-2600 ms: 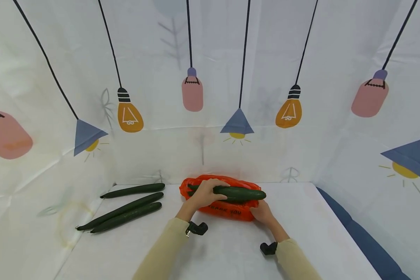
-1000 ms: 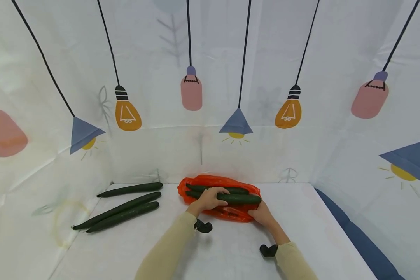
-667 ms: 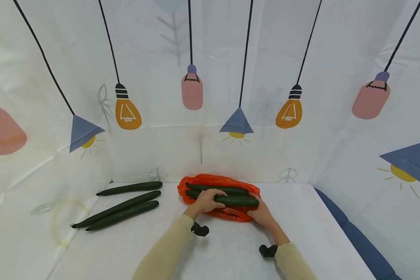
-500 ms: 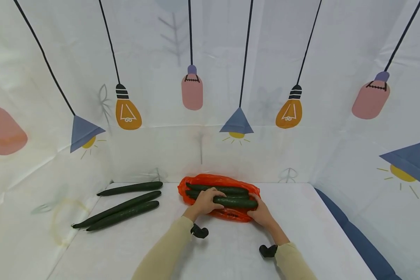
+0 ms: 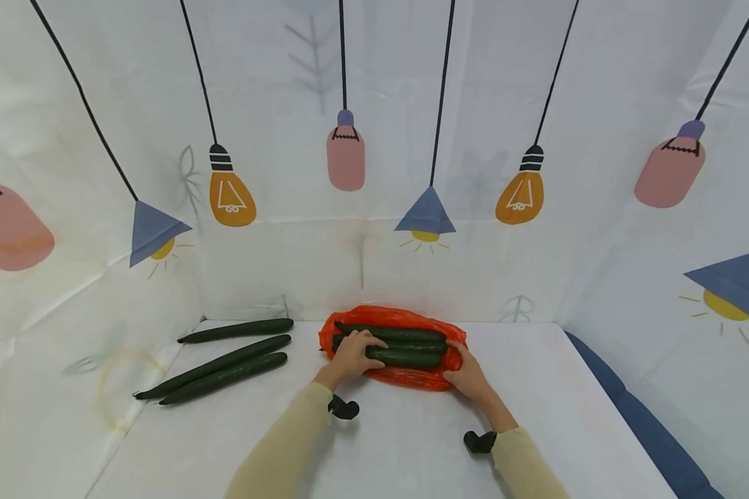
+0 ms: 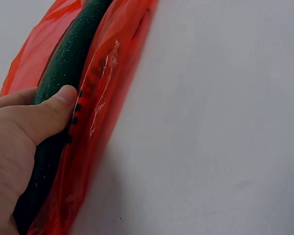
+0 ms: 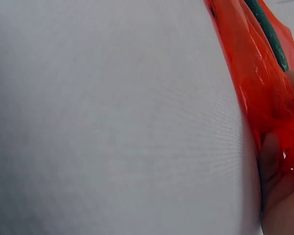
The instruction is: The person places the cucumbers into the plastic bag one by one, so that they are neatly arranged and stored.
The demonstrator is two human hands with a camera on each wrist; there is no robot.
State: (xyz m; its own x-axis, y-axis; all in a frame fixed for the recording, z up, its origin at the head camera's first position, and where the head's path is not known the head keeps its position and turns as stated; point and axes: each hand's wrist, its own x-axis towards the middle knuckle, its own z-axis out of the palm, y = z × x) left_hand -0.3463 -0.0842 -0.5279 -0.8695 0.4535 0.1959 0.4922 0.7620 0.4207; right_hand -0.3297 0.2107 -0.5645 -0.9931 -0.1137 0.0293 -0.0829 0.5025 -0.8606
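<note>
An orange-red plastic bag (image 5: 406, 378) lies spread at the back middle of the table, with three long dark green cucumbers lying side by side in it. My left hand (image 5: 351, 355) grips the front cucumber (image 5: 408, 357) near its left end. In the left wrist view, the thumb lies over the cucumber (image 6: 71, 56) and the fingers go behind it, while the bag (image 6: 105, 85) runs along its side. At the bag's right end, my right hand (image 5: 471, 376) pinches the plastic. The right wrist view shows the right hand (image 7: 284, 200) partly, with crumpled bag (image 7: 252, 73) between thumb and fingers.
Three more cucumbers lie to the left on the white table (image 5: 406, 443): one at the back (image 5: 237, 330) and two close together (image 5: 225, 378) in front. A white sheet (image 5: 387, 270) printed with lamps hangs behind. Blue fabric (image 5: 636, 416) borders the right side.
The front cucumber has come down from above the bag and moved left, so it lies beside the other two. My left hand has shifted left with it. The right hand stays at the bag's right end.
</note>
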